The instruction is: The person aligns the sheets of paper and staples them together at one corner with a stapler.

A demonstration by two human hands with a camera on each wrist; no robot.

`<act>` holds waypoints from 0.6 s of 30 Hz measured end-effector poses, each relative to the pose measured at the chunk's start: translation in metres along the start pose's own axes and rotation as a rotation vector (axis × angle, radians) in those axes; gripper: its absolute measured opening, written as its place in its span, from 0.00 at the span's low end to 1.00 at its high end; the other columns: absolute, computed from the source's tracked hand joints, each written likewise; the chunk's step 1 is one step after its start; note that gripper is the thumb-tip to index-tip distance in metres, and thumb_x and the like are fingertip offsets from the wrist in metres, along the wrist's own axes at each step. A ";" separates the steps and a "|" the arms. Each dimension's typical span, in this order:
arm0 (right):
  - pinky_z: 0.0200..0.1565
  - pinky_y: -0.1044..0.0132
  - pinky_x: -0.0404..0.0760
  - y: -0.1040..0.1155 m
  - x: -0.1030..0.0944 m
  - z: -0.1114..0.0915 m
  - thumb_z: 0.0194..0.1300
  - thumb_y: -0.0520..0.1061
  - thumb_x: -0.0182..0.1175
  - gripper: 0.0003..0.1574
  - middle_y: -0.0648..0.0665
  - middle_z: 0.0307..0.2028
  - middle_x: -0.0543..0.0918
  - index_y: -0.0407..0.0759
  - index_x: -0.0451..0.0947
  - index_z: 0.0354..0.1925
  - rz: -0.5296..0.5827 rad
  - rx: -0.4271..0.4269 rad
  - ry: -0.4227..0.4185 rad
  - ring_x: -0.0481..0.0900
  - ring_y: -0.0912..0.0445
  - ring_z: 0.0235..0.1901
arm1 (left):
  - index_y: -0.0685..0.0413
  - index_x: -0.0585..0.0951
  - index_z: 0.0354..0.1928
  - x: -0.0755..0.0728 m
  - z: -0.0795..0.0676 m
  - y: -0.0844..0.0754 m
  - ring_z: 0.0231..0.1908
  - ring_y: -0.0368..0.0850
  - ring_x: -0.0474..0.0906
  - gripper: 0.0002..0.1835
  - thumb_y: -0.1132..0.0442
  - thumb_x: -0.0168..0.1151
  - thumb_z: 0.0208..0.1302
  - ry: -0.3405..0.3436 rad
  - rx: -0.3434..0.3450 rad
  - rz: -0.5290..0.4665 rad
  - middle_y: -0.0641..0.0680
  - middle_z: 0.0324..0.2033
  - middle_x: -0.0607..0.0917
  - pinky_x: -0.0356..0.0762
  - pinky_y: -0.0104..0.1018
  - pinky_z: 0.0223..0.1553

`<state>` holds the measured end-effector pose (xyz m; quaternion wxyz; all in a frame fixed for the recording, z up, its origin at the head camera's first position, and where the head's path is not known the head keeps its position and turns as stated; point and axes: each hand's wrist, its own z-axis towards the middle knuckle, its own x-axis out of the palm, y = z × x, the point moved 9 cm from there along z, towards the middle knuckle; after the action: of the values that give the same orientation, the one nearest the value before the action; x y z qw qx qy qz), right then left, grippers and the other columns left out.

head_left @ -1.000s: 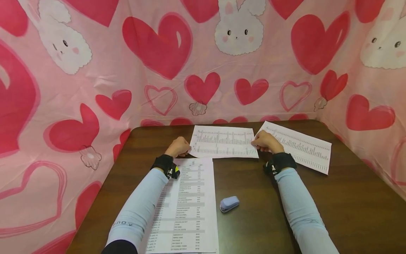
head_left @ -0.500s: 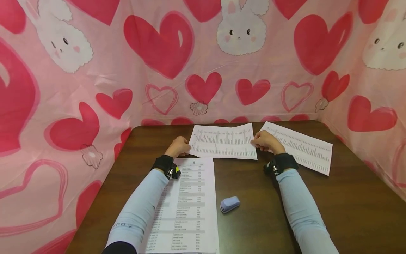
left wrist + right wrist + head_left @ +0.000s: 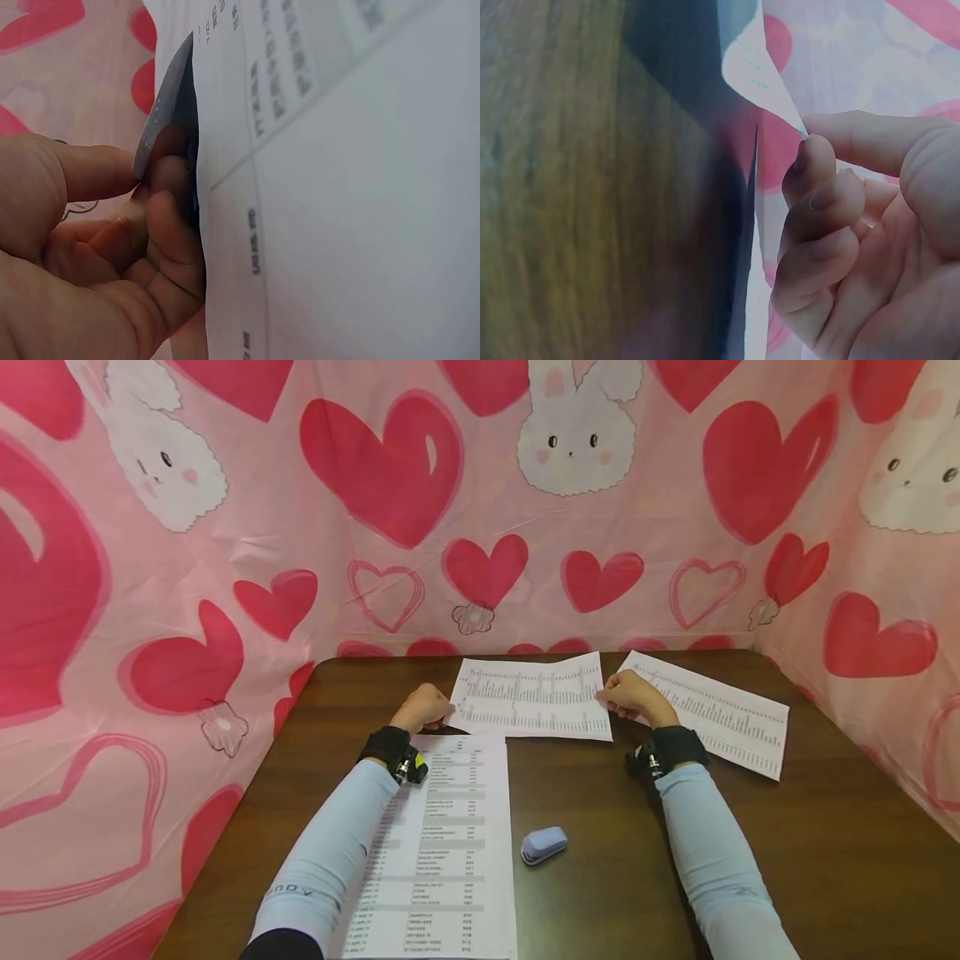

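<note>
Printed sheet [image 3: 531,697] was pinched at opposite side edges by left grip [image 3: 422,707] and right grip [image 3: 633,696], apparently mid-positioning, next move seeming to want even, two-sided handling.

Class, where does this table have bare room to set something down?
Widest bare tabletop: right of the right sleeve, nearer than the angled sheet. Another patch: between that sleeve and the lilac object. Crowded: the far centre, where left hand and right hand hold the middle sheet.
</note>
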<state>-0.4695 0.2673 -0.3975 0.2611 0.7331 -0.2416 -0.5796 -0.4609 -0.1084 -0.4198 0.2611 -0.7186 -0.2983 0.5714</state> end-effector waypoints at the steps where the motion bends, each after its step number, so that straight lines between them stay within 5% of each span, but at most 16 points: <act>1: 0.23 0.67 0.70 0.000 0.000 -0.001 0.68 0.47 0.58 0.12 0.50 0.19 0.74 0.39 0.71 0.33 0.002 -0.001 0.004 0.70 0.59 0.18 | 0.59 0.84 0.26 0.000 0.000 -0.001 0.26 0.47 0.76 0.11 0.63 0.61 0.64 0.000 0.002 -0.004 0.52 0.20 0.77 0.74 0.31 0.24; 18: 0.22 0.66 0.70 0.010 -0.014 -0.006 0.68 0.48 0.57 0.16 0.42 0.25 0.78 0.34 0.74 0.40 0.019 -0.019 -0.042 0.70 0.56 0.18 | 0.61 0.85 0.35 -0.009 -0.003 -0.018 0.25 0.46 0.77 0.10 0.62 0.58 0.64 -0.018 0.062 -0.011 0.54 0.23 0.81 0.76 0.35 0.26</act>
<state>-0.4674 0.2701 -0.3795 0.2683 0.7159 -0.2487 -0.5947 -0.4614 -0.1032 -0.4004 0.2836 -0.7035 -0.2868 0.5852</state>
